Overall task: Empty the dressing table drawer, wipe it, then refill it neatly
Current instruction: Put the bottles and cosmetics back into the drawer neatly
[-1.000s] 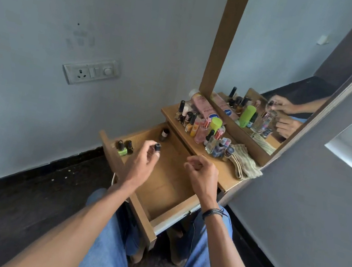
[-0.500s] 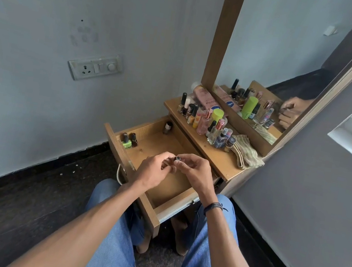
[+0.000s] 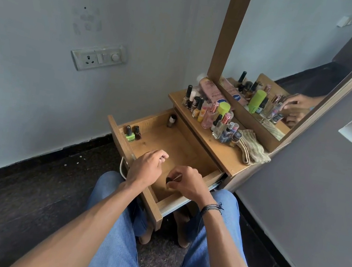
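- The open light wooden drawer [image 3: 181, 148], centre frame, holds three small bottles [image 3: 130, 136]; refilling seems barely begun.
- The right hand [image 3: 188, 182] pinches a small dark bottle [image 3: 169, 180] in its fingers above the drawer; the left hand [image 3: 147, 167] hangs loosely curled, empty.
- Most cosmetics [image 3: 210, 116] wait on the wooden counter [image 3: 221, 151].

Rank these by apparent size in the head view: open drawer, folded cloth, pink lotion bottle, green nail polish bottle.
1. open drawer
2. folded cloth
3. pink lotion bottle
4. green nail polish bottle
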Tool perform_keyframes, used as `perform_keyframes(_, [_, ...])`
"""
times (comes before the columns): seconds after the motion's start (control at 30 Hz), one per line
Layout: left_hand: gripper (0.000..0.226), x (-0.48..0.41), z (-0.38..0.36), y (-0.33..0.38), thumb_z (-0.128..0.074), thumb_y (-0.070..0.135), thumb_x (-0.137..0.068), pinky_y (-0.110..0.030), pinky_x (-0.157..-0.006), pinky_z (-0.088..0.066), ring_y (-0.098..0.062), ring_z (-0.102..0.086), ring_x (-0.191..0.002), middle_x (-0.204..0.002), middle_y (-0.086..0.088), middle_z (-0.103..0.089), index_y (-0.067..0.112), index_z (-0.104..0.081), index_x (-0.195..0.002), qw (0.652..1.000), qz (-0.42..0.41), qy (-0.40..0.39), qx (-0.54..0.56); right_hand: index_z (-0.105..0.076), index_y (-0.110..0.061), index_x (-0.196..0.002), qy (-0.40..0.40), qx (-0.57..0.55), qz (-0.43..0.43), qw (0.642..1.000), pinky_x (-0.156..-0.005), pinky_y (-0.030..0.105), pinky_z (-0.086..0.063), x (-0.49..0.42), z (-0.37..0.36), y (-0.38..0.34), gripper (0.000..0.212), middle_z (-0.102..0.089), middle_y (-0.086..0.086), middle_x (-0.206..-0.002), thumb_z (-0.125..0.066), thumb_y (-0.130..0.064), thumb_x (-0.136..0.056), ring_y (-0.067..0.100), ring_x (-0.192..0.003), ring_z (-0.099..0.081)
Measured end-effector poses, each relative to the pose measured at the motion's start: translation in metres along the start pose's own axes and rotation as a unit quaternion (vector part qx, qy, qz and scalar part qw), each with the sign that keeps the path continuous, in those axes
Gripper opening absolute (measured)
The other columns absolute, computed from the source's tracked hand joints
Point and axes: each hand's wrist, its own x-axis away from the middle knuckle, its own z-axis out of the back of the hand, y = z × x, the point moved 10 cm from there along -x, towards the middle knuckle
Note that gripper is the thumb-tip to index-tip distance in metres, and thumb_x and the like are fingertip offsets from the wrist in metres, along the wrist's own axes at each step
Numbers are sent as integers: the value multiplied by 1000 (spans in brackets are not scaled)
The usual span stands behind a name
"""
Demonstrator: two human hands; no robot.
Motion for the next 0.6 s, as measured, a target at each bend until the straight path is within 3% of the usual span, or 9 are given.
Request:
perform_keyframes(0.13, [29, 1, 1, -1, -48, 8, -99, -18, -57, -41, -8, -60, -86, -120, 11, -67, 25, -62, -118, 1000, 17, 4, -9, -73, -25, -90, -73, 63, 41, 994, -75, 27, -53, 1, -18, -17, 15, -69, -13, -89, -82, -21, -78, 12, -85, -66])
perform_keyframes(0.3, [32, 0, 6, -3, -46, 5, -99, -14, -52, -33, -6, -56, -86, -123, 8, -65, 23, -61, -120, 1000, 26, 14, 2, -76, -25, -95, -155, 57, 50, 985, -65, 12, -43, -1, -34, -26, 17, -74, -10, -96, -72, -14, -82, 0, -78, -63])
perform_keyframes(0.37, [33, 1, 9, -3, -46, 2, -97, -14, -54, -33, -7, -58, -89, -123, 7, -65, 21, -60, -120, 999, 27, 24, 9, -79, -22, -95, -188, 60, 47, 979, -70, 16, -48, -2, -39, -28, 20, -75, -8, -95, -66, -13, -82, 8, -83, -66])
perform_keyframes(0.5, [34, 3, 13, -1, -49, 0, -95, -25, -62, -49, -13, -64, -96, -121, 6, -65, 20, -60, -120, 999, 25, 36, 17, -81, -17, -96, -215, 61, 42, 974, -73, 21, -48, -2, -46, -29, 20, -73, -8, -90, -64, -14, -84, 13, -83, -66])
perform_keyframes(0.6, [33, 3, 13, -1, -50, 0, -94, -19, -58, -40, -9, -60, -89, -119, 6, -65, 20, -60, -119, 999, 23, 43, 17, -81, -15, -98, -208, 60, 41, 976, -74, 22, -49, -2, -46, -27, 20, -76, -3, -96, -65, -15, -86, 15, -85, -67])
